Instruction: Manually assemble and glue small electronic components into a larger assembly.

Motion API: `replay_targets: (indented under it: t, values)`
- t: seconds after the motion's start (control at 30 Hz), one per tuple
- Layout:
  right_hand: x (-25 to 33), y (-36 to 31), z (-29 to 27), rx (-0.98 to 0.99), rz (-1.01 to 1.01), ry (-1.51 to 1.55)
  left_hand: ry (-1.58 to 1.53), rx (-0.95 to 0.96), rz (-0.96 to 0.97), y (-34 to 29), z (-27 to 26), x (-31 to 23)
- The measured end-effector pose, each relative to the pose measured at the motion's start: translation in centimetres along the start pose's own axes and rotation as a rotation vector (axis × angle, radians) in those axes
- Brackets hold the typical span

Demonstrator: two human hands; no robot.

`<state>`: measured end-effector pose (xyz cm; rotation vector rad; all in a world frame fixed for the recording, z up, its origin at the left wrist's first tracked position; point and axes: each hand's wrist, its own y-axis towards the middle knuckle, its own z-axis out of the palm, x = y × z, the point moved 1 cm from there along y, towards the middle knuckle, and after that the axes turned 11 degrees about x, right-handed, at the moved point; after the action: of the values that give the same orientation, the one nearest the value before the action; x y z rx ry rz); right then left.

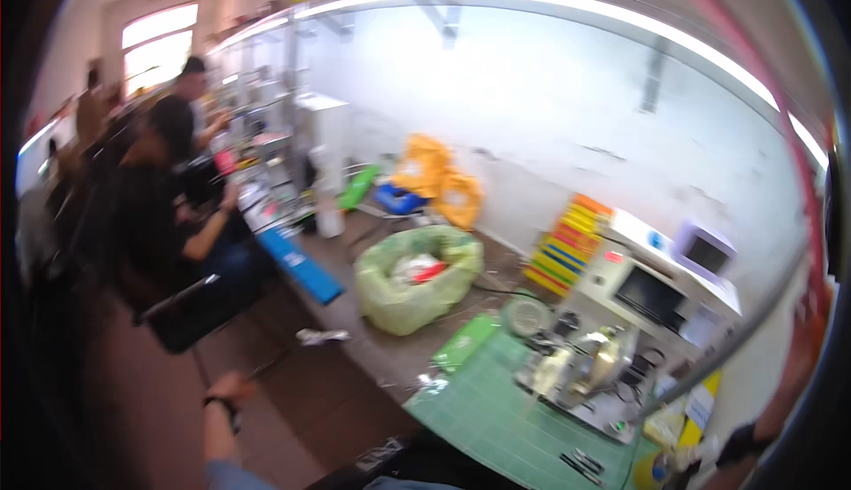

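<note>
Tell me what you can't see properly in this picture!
- Left hand: head view, blurred, so whether it is open or shut is unclear.
- Right hand: not in view; the dark shape at the lower right edge is too blurred to name.
- Small tools on the green mat: too small to identify.
- Bag contents: only white and red bits show.

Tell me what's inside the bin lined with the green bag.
The green-lined bin holds crumpled white waste with a red piece on top. Whatever lies beneath that layer is covered, and the blur hides what the pieces are.
</note>
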<state>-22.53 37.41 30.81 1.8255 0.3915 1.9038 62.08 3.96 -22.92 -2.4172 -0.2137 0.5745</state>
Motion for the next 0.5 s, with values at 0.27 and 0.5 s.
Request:
replay_targets:
  t: [0.27,0.5]
  values:
    - [-6.6,4.9,7.7,0.106,-0.224,-0.312,-0.054,-0.834,0.547,-7.8,-12.5,-6.3]
    - [-7.6,3.3,10.1,-0.043,-0.003,-0.163,-0.29,-0.829,1.199,-22.2,-15.5,-34.4]
